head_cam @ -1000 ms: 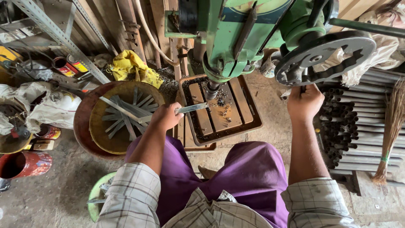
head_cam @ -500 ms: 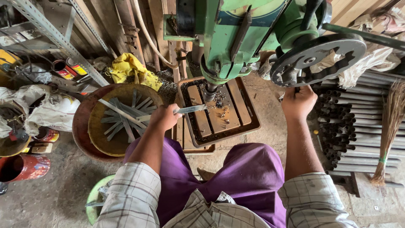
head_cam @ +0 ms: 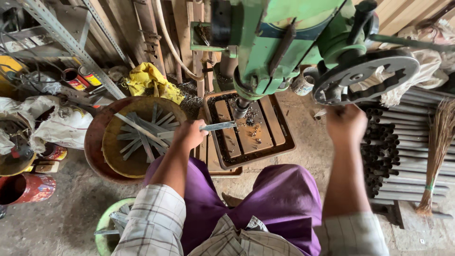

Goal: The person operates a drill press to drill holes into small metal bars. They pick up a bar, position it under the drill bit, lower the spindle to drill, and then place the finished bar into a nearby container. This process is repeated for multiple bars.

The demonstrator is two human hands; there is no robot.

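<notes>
left hand: the left hand [head_cam: 188, 134] has its fingers wrapped tight around one end of a flat metal strip [head_cam: 217, 126], so clamped on it, no gap showing

metal strip: lies flat on the slotted drill table [head_cam: 275, 137], its far end sitting right under the drill chuck [head_cam: 239, 108]; there are dark metal chips scattered on the table around it

right hand: the right hand [head_cam: 346, 124] is balled into a fist just below the grey spoked handwheel [head_cam: 365, 76] on the side of the green drill press [head_cam: 284, 42]. Fingers are curled together, but I honestly can't tell what they're gripping, it's a bit blurred

off to the left: a round rusty pan [head_cam: 95, 147] on the floor with a bunch of similar flat strips [head_cam: 142, 132] piled in it, just beside the left hand; yellow cloth [head_cam: 151, 80] behind it

off to the right: a stack of metal pipes [head_cam: 403, 156] with open ends facing in, and a straw broom [head_cam: 438, 151] lying across them

bottom: purple trousers [head_cam: 265, 199], checked sleeves, and a pale green bucket [head_cam: 106, 227] with metal bits near the left knee
</notes>
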